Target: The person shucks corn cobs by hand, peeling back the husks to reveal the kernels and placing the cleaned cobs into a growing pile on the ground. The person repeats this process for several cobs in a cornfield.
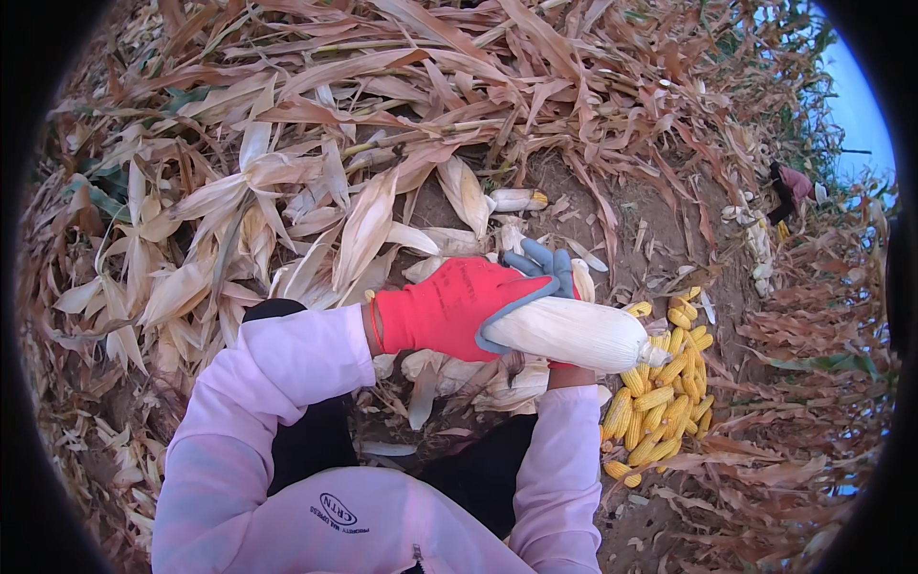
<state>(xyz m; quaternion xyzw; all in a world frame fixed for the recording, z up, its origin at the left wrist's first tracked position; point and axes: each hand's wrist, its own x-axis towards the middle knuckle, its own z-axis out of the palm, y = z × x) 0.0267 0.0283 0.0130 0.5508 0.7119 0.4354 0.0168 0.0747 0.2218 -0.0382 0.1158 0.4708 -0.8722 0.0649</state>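
- While the left hand [449, 308] clasps one end of the husk-covered corn ear [579, 334], just right of frame centre, the right hand [562, 272] spreads its fingers behind; its hold I can't tell
- Bracing the stalk end [655, 355], tensioning the husk [545, 324] evenly lengthwise, seems wisest

From where I'm standing: left glove [449, 304], mid-frame, matt knit cloth back, rubbery-looking edge. Right glove [543, 258]: same rubbery look on fingers, dull. Ear [574, 332] at centre: papery wrap, smooth, finely ribbed, matt. Cobs [660, 421], right of centre: bumpy, slight gloss. Husks [368, 230], upper left: dry, papery, creased. Soil [660, 244], upper right: rough, matt. Jacket [421, 507], lower centre: smooth cloth, faint sheen.
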